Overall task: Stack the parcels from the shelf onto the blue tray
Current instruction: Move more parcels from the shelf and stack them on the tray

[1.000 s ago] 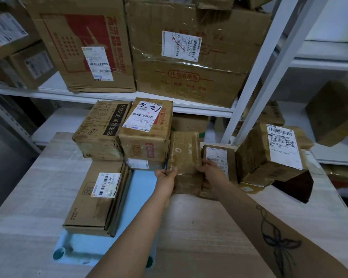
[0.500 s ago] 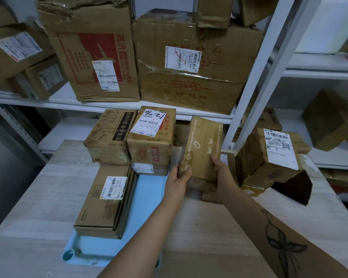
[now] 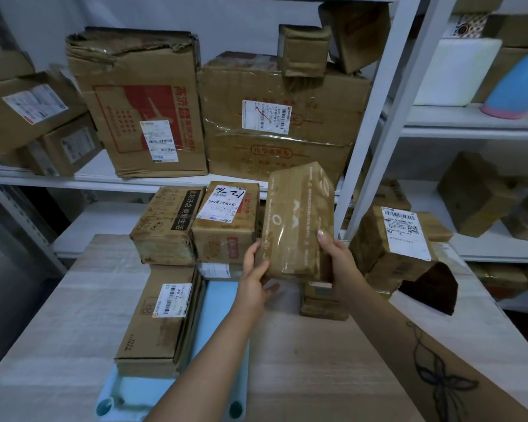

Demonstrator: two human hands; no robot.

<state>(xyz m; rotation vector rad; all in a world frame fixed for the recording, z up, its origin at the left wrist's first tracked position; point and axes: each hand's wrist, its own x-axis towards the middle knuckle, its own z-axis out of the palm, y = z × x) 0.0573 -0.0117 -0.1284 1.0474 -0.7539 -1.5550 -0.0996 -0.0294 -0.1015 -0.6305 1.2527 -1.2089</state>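
From my head camera, looking down over the table (image 3: 58,315): I have a brown taped parcel (image 3: 296,220) lifted clear of the tabletop, tipped up on end with its broad face toward me. My left hand (image 3: 255,278) grips its lower left corner, thumb on the front and fingers curled underneath. My right hand (image 3: 337,260) clamps the lower right edge, thumb on the front, the other fingers hidden behind. The parcel hangs just right of the blue tray (image 3: 217,315), above a small box (image 3: 323,303) lying on the table.

On the tray, part of the job looks done. A flat box (image 3: 162,318) lies along its left side. At the far end a box with a black strip (image 3: 165,226) and a box with a handwritten label (image 3: 226,223) stand side by side, touching, on top of a thin parcel (image 3: 217,271). I cannot see whether that far group rests fully on the tray. A bare blue strip runs down the right side, beside the flat box.

What is left, as I judge it: the parcel in my hands has to go onto the tray. The small box and a bigger box with a white label (image 3: 393,242) sit on the table to the right, off the tray. Several large cartons stand on the shelf (image 3: 104,178) behind, so I would say I am well short of finished.
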